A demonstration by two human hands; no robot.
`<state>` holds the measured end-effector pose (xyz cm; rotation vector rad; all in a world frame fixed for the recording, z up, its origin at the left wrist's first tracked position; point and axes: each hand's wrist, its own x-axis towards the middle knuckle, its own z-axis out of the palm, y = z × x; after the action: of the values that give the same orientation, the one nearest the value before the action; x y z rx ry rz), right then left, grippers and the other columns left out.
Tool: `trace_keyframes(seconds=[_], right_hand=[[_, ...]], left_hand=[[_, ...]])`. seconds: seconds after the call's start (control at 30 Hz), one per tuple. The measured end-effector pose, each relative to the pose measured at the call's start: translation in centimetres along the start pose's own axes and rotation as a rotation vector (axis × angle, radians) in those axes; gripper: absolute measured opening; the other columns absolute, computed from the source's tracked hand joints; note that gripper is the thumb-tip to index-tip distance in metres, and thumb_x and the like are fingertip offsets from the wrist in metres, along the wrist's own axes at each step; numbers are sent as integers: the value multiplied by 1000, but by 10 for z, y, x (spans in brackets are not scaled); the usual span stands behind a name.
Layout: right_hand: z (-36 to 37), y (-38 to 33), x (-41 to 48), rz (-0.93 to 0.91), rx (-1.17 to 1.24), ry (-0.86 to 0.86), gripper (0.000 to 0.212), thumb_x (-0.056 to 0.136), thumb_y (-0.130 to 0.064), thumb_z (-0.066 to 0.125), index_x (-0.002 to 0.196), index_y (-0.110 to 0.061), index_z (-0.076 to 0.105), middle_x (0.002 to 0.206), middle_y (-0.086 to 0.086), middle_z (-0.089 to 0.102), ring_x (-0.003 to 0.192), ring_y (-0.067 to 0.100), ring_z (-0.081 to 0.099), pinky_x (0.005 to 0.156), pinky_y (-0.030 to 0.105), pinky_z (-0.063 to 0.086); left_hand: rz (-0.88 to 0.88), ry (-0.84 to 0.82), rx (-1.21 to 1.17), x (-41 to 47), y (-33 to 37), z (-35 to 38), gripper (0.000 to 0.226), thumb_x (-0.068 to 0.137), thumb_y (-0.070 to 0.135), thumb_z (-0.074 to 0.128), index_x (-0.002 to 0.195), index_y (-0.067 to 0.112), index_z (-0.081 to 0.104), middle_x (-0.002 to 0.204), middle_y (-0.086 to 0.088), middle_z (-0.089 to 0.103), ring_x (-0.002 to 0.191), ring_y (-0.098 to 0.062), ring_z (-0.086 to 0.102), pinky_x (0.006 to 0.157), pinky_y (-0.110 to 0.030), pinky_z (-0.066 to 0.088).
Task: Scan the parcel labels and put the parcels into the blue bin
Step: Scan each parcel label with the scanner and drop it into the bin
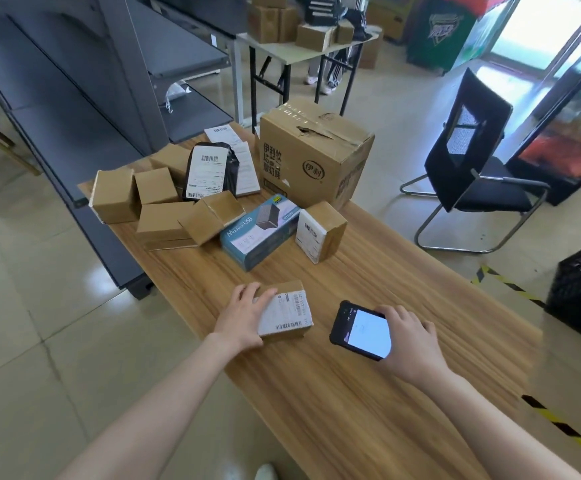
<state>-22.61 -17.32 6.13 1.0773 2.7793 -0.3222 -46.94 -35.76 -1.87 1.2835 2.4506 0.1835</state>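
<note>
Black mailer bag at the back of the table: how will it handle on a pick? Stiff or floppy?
Probably floppy: the black bag is a wrinkled plastic pouch, not a box, so it may sag from one corner. Its glossy film looks slippery. It seems propped against the small boxes, so moving them could let it slump.

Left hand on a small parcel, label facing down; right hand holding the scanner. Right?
No: the head view shows the label facing up. The left hand is on the small parcel and the right hand holds the scanner.
</note>
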Motion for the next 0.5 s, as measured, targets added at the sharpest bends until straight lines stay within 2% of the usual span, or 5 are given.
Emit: trace_keyframes(seconds=[0.07, 0.2, 0.5], right_hand=[[-2, -1, 0, -33, -86, -2, 83, 69, -35, 75, 140, -31, 31, 128, -9, 43, 122, 14, 42, 101, 38, 30], [0, -5, -2, -55, -151, 14, 77, 71, -29, 74, 137, -31, 34, 130, -6, 39, 123, 15, 41, 100, 37, 30], [-4, -9, -6, -74, -226, 62, 77, 69, -28, 74, 136, -28, 36, 131, -4, 36, 120, 15, 41, 102, 40, 31]], left_hand=[[71, 37, 86, -3, 1, -4, 104, 68, 23, 77, 149, 38, 14, 154, 2, 12, 142, -26, 6, 103, -41, 45], [169, 80, 241, -7, 2, -13, 100, 75, 25, 73, 151, 38, 8, 156, 2, 9, 144, -25, 5, 111, -42, 33], [177, 86, 322, -19, 5, -19, 101, 78, 26, 73, 150, 39, 3, 156, -1, 8, 144, -27, 4, 113, -45, 28]])
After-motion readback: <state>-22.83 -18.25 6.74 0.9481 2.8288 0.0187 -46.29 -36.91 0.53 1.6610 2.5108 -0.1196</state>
